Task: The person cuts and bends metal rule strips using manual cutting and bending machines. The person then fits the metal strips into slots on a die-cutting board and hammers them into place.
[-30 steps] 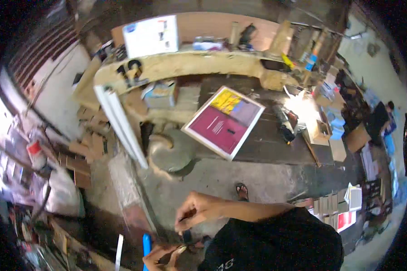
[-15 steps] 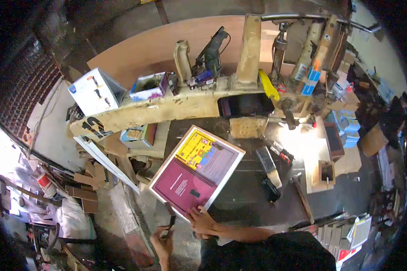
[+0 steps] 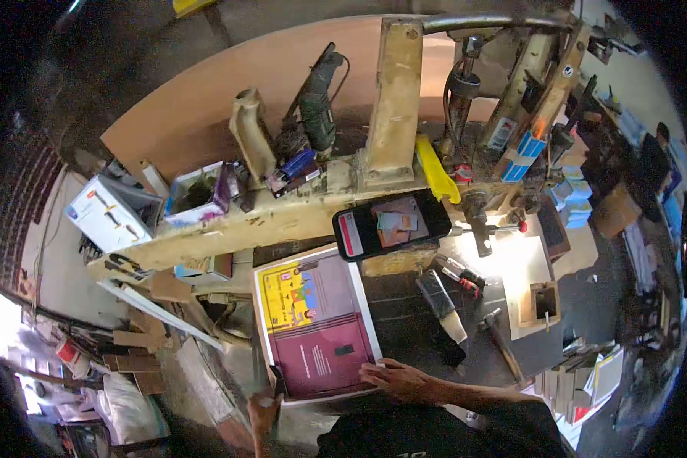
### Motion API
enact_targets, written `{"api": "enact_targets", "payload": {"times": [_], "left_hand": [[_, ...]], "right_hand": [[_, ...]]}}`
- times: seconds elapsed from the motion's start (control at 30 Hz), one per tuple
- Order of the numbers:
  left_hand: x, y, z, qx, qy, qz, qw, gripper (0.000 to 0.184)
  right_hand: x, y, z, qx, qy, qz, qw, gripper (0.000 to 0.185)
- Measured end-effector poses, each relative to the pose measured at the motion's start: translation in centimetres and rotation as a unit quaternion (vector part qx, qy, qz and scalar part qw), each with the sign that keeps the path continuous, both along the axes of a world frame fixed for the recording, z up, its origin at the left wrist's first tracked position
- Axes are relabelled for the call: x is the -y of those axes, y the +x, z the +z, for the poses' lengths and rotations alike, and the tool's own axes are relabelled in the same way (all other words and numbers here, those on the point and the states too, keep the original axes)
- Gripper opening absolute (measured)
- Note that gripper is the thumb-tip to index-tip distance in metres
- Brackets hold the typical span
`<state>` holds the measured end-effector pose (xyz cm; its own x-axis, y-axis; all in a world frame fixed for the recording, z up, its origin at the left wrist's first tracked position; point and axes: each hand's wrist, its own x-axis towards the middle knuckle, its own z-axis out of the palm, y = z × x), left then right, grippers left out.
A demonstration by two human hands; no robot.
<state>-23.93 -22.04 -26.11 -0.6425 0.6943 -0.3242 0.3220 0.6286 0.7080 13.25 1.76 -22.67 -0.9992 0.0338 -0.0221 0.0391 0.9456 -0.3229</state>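
A framed printed board (image 3: 313, 360), maroon, yellow and mauve with a pale border, lies on the dark worktop near its front left. My right hand (image 3: 398, 379) rests on the board's lower right edge, fingers laid out flat over it. At the lower left corner, my left hand (image 3: 262, 412) is closed around a dark, narrow tool (image 3: 276, 380). The tool's upper end is against or beside the board's edge; its exact kind is unclear. Above the board's top right corner sits a phone (image 3: 393, 225) with its screen lit.
A brush (image 3: 441, 305), a hammer (image 3: 502, 347) and a red-and-black tool (image 3: 459, 273) lie right of the board. Behind runs a yellowish beam (image 3: 282, 221) carrying boxes and a power tool (image 3: 317, 114). Stacked books or panels (image 3: 580, 385) stand at the front right.
The board has turned to sit nearly square with the worktop's front. My right hand has shifted along to its right corner, and the left-hand tool has come to the lower left corner. The phone screen has lit.
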Motion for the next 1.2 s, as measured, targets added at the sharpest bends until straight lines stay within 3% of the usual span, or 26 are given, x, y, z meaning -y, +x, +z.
{"api": "enact_targets", "payload": {"times": [0.07, 0.2, 0.23, 0.27, 0.33, 0.37, 0.47, 0.53, 0.6, 0.63, 0.73, 0.8, 0.9, 1.0, 1.07, 1.13, 1.17, 1.2], "left_hand": [[-0.3, 1.7, 0.6, 0.047, -0.025, 0.001, 0.999, 0.054], [-1.8, 3.8, 2.4, 0.092, -0.060, -0.010, 0.994, 0.049], [-2.2, 3.9, 2.7, 0.096, -0.066, -0.012, 0.993, 0.048], [-2.4, 4.0, 2.8, 0.101, -0.069, -0.012, 0.992, 0.046], [-2.6, 4.2, 3.0, 0.105, -0.074, -0.010, 0.992, 0.044], [-2.8, 4.0, 3.3, 0.106, -0.074, -0.009, 0.992, 0.042], [-2.4, 4.0, 3.8, 0.107, -0.073, 0.001, 0.992, 0.039], [-2.0, 4.3, 4.2, 0.105, -0.073, 0.009, 0.992, 0.036], [-1.4, 4.7, 4.5, 0.099, -0.069, 0.013, 0.993, 0.033], [-1.2, 4.9, 4.8, 0.097, -0.066, 0.014, 0.993, 0.032], [-0.3, 5.7, 5.6, 0.085, -0.061, 0.020, 0.994, 0.028], [0.5, 6.4, 6.1, 0.079, -0.056, 0.026, 0.995, 0.026], [1.8, 7.3, 6.9, 0.065, -0.044, 0.039, 0.996, 0.022], [2.7, 7.6, 8.1, 0.002, -0.085, 0.035, 0.996, 0.019], [2.5, 8.1, 9.2, -0.040, -0.110, 0.028, 0.993, 0.017], [4.1, 7.5, 4.8, 0.020, 0.130, 0.047, 0.990, 0.007], [3.9, 8.0, 4.9, 0.124, 0.189, 0.107, 0.968, 0.009], [2.8, 8.7, 4.8, 0.225, 0.249, 0.166, 0.927, 0.010]], "right_hand": [[-1.6, -0.4, 3.3, -0.052, -0.040, -0.083, 0.994, 0.064], [-5.7, -0.6, 15.5, -0.171, -0.070, -0.180, 0.966, 0.065], [-7.4, -0.6, 17.6, -0.193, 0.061, -0.335, 0.920, 0.054], [-9.4, -0.6, 19.8, -0.204, 0.191, -0.475, 0.834, 0.042], [-15.2, -0.4, 25.5, -0.423, 0.088, -0.600, 0.673, 0.024], [-16.6, 0.1, 25.8, -0.407, 0.052, -0.621, 0.668, 0.013], [-18.8, 1.3, 23.6, -0.397, -0.041, -0.593, 0.700, 0.005], [-18.9, -0.1, 24.7, -0.410, -0.071, -0.601, 0.683, 0.008], [-19.3, -0.4, 25.2, -0.401, -0.055, -0.585, 0.703, 0.009], [-20.0, -0.3, 24.7, -0.439, 0.018, -0.559, 0.704, 0.009], [-19.3, 0.3, 24.8, -0.406, -0.021, -0.606, 0.684, 0.011], [-18.3, 0.1, 25.4, -0.420, 0.031, -0.588, 0.690, 0.011], [-17.7, -0.2, 24.7, -0.522, 0.050, -0.539, 0.660, 0.014], [-16.1, 1.4, 23.8, -0.488, 0.065, -0.549, 0.675, 0.011], [-14.8, 2.0, 21.6, -0.517, 0.060, -0.499, 0.693, 0.009], [-11.2, 2.9, 19.6, -0.389, -0.031, -0.491, 0.779, 0.011], [-10.1, 3.7, 17.6, -0.322, -0.038, -0.500, 0.803, 0.013], [-8.9, 3.9, 16.5, -0.282, -0.074, -0.535, 0.793, 0.015]]}}
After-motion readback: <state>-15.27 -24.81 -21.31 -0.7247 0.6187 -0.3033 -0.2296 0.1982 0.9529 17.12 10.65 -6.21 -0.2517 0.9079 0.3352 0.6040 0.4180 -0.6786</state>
